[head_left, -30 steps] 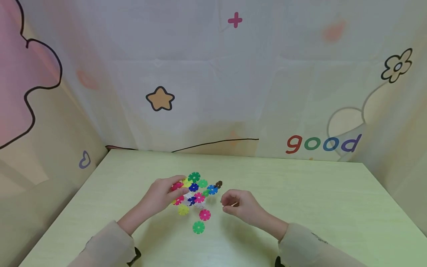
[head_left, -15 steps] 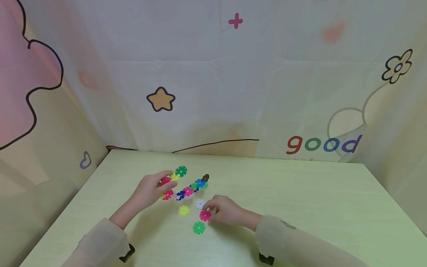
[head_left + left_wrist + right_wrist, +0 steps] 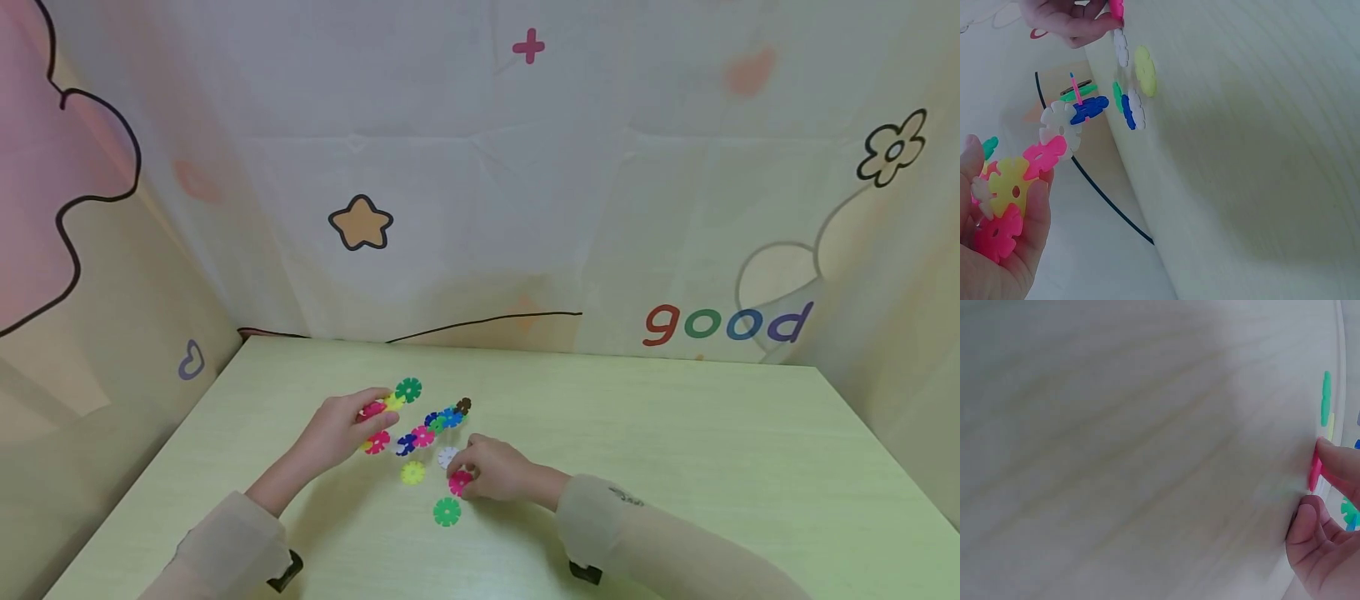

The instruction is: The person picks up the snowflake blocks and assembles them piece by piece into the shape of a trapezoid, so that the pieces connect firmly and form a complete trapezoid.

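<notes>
My left hand (image 3: 337,433) grips a built piece of joined snowflake discs (image 3: 1013,184) above the table. Pink and yellow discs lie between its thumb and fingers in the left wrist view. From there white, pink, blue and brown discs run off to the right, a brown disc (image 3: 463,406) near the far end. A dark green disc (image 3: 408,389) sticks up past the fingertips. My right hand (image 3: 498,468) has its thumb and fingers at the edges of a loose pink disc (image 3: 1315,472) at the tabletop, pinching it. Part of that disc is hidden by the fingers.
On the table (image 3: 675,467) lie a loose green disc (image 3: 447,512), a yellow disc (image 3: 412,472) and a white disc (image 3: 447,457), all close to the right hand. A printed cloth (image 3: 450,167) hangs behind the table's back edge.
My left hand has drawn the joined discs leftward and turned them. The right hand has come left and down from beside them to the loose pink disc and now pinches it.
</notes>
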`<state>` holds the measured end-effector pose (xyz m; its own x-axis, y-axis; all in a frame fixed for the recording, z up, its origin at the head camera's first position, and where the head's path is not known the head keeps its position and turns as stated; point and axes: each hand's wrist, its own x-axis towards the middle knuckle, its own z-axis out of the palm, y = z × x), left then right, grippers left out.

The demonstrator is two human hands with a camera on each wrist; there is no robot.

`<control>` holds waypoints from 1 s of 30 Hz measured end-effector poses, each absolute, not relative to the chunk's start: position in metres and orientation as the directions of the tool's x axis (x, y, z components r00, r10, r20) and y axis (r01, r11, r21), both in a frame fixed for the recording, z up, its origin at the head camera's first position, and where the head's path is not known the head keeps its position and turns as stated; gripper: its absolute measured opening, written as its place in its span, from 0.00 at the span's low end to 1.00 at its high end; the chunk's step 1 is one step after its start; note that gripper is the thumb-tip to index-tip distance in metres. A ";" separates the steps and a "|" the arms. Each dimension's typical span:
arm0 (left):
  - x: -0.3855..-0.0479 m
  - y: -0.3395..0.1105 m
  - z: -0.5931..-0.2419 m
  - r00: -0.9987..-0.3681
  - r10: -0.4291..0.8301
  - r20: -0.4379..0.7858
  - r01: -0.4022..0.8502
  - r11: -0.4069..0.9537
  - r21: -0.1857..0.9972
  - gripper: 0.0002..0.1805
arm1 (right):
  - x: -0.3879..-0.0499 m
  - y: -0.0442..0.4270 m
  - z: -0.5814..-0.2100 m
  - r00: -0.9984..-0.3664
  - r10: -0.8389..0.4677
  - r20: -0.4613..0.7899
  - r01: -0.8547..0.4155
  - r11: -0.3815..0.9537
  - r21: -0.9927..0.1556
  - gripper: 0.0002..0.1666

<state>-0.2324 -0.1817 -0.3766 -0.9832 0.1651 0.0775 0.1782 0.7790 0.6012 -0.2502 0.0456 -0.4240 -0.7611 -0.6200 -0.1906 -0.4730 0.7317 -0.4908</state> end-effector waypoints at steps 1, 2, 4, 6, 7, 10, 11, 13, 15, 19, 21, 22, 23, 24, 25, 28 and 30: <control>-0.232 -0.182 -0.376 -0.984 0.164 0.075 0.176 0.778 0.603 0.28 | -0.250 0.045 -0.424 -0.764 -0.616 -0.194 -0.469 0.736 -0.488 0.14; -0.232 -0.181 -0.376 -0.983 0.166 0.075 0.178 0.777 0.604 0.28 | -0.250 0.045 -0.424 -0.767 -0.610 -0.198 -0.464 0.741 -0.486 0.13; -0.231 -0.181 -0.375 -0.983 0.166 0.074 0.177 0.775 0.607 0.28 | -0.250 0.045 -0.424 -0.772 -0.603 -0.200 -0.458 0.746 -0.484 0.12; -0.231 -0.180 -0.374 -0.981 0.176 0.077 0.186 0.771 0.609 0.27 | -0.250 0.046 -0.424 -0.776 -0.598 -0.201 -0.444 0.744 -0.500 0.12; -0.230 -0.179 -0.374 -0.981 0.178 0.076 0.187 0.770 0.610 0.27 | -0.250 0.047 -0.424 -0.777 -0.597 -0.200 -0.437 0.740 -0.511 0.12; -0.228 -0.176 -0.373 -0.978 0.197 0.073 0.200 0.764 0.613 0.27 | -0.250 0.054 -0.425 -0.778 -0.601 -0.186 -0.414 0.712 -0.567 0.12; -0.228 -0.175 -0.373 -0.975 0.209 0.070 0.207 0.762 0.614 0.27 | -0.250 0.057 -0.424 -0.779 -0.602 -0.175 -0.407 0.698 -0.589 0.12; -0.226 -0.172 -0.372 -0.972 0.226 0.059 0.214 0.757 0.617 0.27 | -0.250 0.065 -0.423 -0.780 -0.609 -0.146 -0.400 0.665 -0.631 0.11; -0.224 -0.168 -0.371 -0.966 0.254 0.051 0.229 0.750 0.621 0.27 | -0.250 0.073 -0.420 -0.785 -0.607 -0.122 -0.387 0.635 -0.669 0.10; -0.221 -0.160 -0.369 -0.945 0.326 0.037 0.279 0.738 0.614 0.26 | -0.251 0.091 -0.410 -0.798 -0.596 -0.092 -0.335 0.565 -0.754 0.09; -0.218 -0.156 -0.368 -0.932 0.360 0.037 0.307 0.733 0.606 0.26 | -0.251 0.098 -0.403 -0.804 -0.588 -0.092 -0.293 0.526 -0.799 0.08; -0.217 -0.154 -0.368 -0.926 0.377 0.035 0.319 0.730 0.604 0.26 | -0.250 0.102 -0.400 -0.805 -0.586 -0.090 -0.274 0.502 -0.821 0.08; -0.216 -0.152 -0.367 -0.920 0.391 0.038 0.333 0.726 0.601 0.26 | -0.250 0.105 -0.396 -0.807 -0.584 -0.088 -0.256 0.480 -0.839 0.07; -0.214 -0.149 -0.366 -0.914 0.404 0.042 0.347 0.723 0.597 0.26 | -0.249 0.108 -0.392 -0.808 -0.582 -0.086 -0.238 0.458 -0.856 0.07; -0.213 -0.147 -0.366 -0.908 0.417 0.048 0.362 0.719 0.593 0.25 | -0.249 0.111 -0.389 -0.812 -0.577 -0.089 -0.216 0.439 -0.872 0.08; -0.209 -0.140 -0.365 -0.897 0.439 0.054 0.387 0.719 0.577 0.25 | -0.246 0.117 -0.379 -0.825 -0.558 -0.094 -0.163 0.393 -0.905 0.09; -0.207 -0.135 -0.365 -0.890 0.451 0.059 0.403 0.722 0.562 0.24 | -0.244 0.120 -0.373 -0.834 -0.544 -0.092 -0.142 0.373 -0.917 0.11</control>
<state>-0.2068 -0.1352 -0.3646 -0.8903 0.4514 0.0591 0.4033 0.7219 0.5623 -0.2436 0.1202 -0.3727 -0.8342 -0.5438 -0.0916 -0.1424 0.3729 -0.9169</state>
